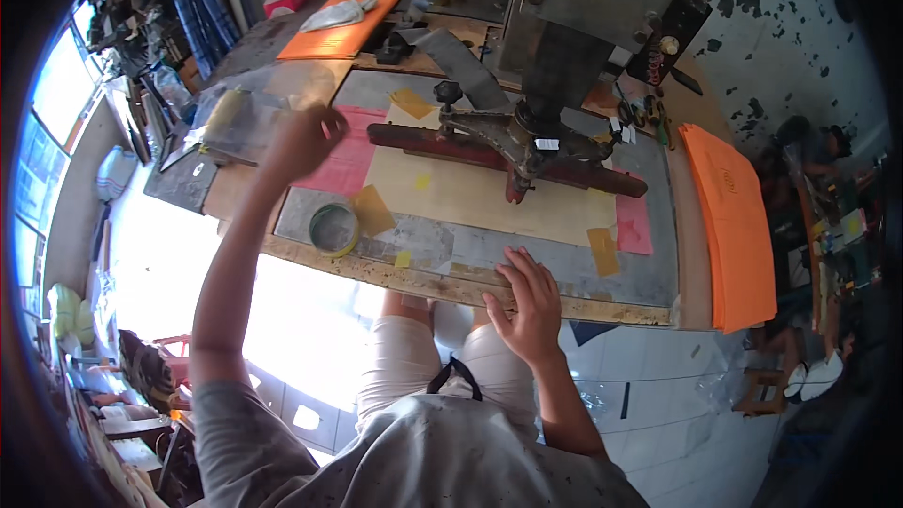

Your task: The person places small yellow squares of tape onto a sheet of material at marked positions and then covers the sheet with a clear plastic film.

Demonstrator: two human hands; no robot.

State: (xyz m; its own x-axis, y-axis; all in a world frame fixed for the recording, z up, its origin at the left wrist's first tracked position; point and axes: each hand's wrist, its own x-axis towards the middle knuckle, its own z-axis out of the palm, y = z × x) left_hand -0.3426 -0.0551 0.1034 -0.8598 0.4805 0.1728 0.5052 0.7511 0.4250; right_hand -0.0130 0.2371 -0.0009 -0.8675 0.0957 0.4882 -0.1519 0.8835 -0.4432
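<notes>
- The left hand (308,146) is stretched over the left side of the tabletop (692,273), beside the left end of the pink sheet (346,152); its fingers are curled, and whether they grip anything cannot be told.
- The right hand (531,306) rests at the near edge of the tabletop, fingers loosely spread and gripping nothing.
- The cream sheet (451,196) lies over the middle of the pink sheet, its long axis running left to right and slanting slightly nearer at the right end.
- From the left hand's fingers, the cream sheet lies to the right and a little nearer; from the right hand's fingers, it lies on the far side. The left hand is nearer to its left end, the right hand to its near long edge.
- The dark red bar (404,138) of the press (564,66) crosses the cream sheet's far part on much the same slant; contact cannot be told.
- A clear plastic bag (268,94) lies left of the left hand, and a tape roll (352,243) sits near.
</notes>
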